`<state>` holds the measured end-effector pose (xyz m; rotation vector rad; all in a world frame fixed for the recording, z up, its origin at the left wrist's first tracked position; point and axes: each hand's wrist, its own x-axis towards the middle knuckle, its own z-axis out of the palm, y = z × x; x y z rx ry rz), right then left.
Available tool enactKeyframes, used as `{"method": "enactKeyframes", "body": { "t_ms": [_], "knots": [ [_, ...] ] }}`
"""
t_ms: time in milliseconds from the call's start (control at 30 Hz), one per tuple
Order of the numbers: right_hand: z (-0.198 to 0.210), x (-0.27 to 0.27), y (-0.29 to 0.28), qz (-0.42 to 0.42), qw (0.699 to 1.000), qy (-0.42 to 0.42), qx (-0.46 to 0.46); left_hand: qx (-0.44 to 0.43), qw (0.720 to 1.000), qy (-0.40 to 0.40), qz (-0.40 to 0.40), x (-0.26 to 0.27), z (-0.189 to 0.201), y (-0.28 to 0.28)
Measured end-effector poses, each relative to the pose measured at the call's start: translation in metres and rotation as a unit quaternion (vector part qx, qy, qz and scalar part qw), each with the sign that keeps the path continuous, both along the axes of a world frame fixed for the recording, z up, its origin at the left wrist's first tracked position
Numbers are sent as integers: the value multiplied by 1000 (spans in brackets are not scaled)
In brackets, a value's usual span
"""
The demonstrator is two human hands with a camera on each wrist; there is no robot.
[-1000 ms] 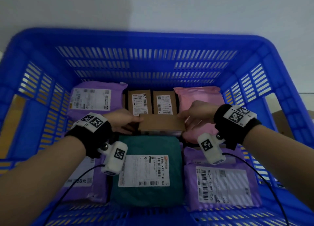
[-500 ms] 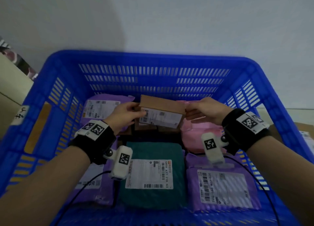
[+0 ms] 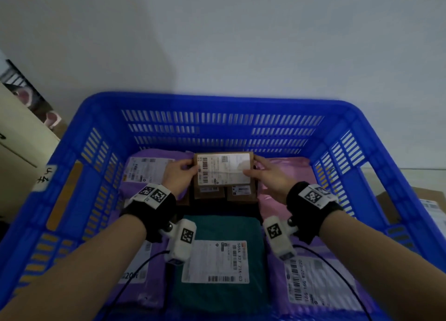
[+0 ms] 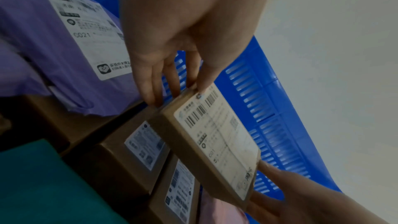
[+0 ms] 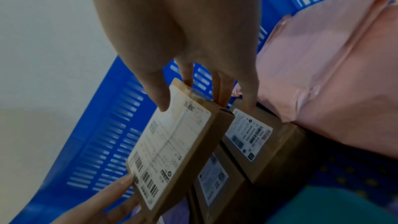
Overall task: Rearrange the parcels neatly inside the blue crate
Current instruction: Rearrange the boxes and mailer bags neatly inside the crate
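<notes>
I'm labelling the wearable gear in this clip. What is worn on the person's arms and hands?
Both forearms are bare, with no sleeves or gloves. The left hand and right hand each have a black wrist band topped with white square-code markers. Under each wrist hangs a small white camera unit bearing another black-and-white marker, trailing a thin black cable.

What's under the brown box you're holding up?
Two small cardboard boxes with labels lie side by side under the held box, gripped by the left hand and right hand. Their far ends are covered.
</notes>
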<state>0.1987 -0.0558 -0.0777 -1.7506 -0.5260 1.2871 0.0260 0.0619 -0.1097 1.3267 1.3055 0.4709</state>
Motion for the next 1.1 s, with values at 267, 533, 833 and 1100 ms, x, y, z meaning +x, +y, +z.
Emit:
{"method": "enactKeyframes", "body": {
  "t_ms": [267,533,833,1100],
  "knots": [
    [-24,-10,24,-18,997,-51,-55,-14,999,42,-2,-1,-12,10],
    [-45,-9,36,36,995,-76,-55,-31,992,84,-89,-3,-24,19],
    [-34,35,15,48,980,-186,-56,168,946,237,-147,25,1,10],
    [-51,104,-53,-115,960,-212,-146,65,927,139,-341,107,-14,-45]
  ]
}}
